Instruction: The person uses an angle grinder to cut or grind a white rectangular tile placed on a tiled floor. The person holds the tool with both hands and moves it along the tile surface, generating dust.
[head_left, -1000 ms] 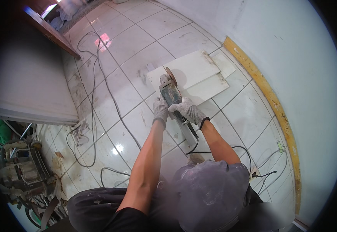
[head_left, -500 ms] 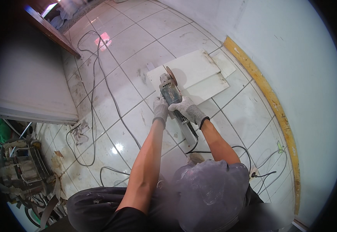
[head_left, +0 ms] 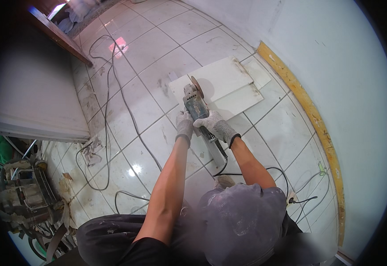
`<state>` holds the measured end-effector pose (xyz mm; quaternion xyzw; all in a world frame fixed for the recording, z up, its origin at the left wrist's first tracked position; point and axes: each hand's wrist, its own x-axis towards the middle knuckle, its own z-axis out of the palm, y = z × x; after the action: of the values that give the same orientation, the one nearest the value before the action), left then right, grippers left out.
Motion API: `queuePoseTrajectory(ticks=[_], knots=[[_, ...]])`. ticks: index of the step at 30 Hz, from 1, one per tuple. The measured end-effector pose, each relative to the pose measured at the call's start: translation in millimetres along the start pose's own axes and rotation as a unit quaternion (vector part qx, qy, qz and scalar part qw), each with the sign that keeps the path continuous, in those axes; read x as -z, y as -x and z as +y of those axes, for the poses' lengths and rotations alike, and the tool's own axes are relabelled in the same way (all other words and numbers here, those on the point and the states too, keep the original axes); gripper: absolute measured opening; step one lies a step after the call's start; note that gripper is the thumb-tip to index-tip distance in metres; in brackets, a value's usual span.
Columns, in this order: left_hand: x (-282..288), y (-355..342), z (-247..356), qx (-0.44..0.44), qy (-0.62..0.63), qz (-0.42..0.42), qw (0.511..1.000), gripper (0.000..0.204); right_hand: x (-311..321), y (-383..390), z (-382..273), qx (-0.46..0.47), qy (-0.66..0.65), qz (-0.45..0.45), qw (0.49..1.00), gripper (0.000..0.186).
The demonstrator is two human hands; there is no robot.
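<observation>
An angle grinder [head_left: 195, 104], dark green-blue with a grey head and rusty-brown disc [head_left: 197, 85], points away from me over white rectangular boards [head_left: 222, 77], which lie overlapping on the tiled floor. My left hand [head_left: 184, 125], in a grey knit glove, grips the tool's left side. My right hand [head_left: 215, 126], gloved the same way, is closed around the body farther to the right, thumb across it. A black cord runs from the grinder's rear down between my forearms. The disc's lower edge is hidden, so I cannot tell whether it touches the boards.
Long cables [head_left: 108, 111] snake over the floor tiles [head_left: 158, 53] on the left. A jumble of equipment and hoses [head_left: 29, 195] sits at lower left below a pale panel [head_left: 33, 102]. The white wall at right has a yellow strip [head_left: 300, 88] along its foot, near a plug [head_left: 292, 199].
</observation>
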<state>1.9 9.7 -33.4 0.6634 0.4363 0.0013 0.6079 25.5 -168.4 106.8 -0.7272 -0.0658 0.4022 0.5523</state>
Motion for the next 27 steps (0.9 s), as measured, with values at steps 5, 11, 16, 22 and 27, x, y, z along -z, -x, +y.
queuePoseTrajectory(ticks=[5,11,16,22,27], knots=[[1,-3,2,0.002,0.006,0.005,1.0,0.062,-1,-7,6,0.002,0.004,-0.003,1.0,0.044],[0,14,14,0.0,-0.009,0.018,1.0,0.063,0,-3,4,0.001,0.005,0.008,1.0,0.044],[3,18,20,0.012,0.006,0.018,1.0,0.061,-2,2,-4,0.0,0.016,0.013,1.0,0.039],[-3,20,15,-0.014,0.01,0.0,1.0,0.059,4,-4,9,-0.002,0.012,0.005,1.0,0.038],[1,9,8,-0.019,0.015,0.008,1.0,0.058,0,-6,6,-0.006,0.01,-0.001,1.0,0.039]])
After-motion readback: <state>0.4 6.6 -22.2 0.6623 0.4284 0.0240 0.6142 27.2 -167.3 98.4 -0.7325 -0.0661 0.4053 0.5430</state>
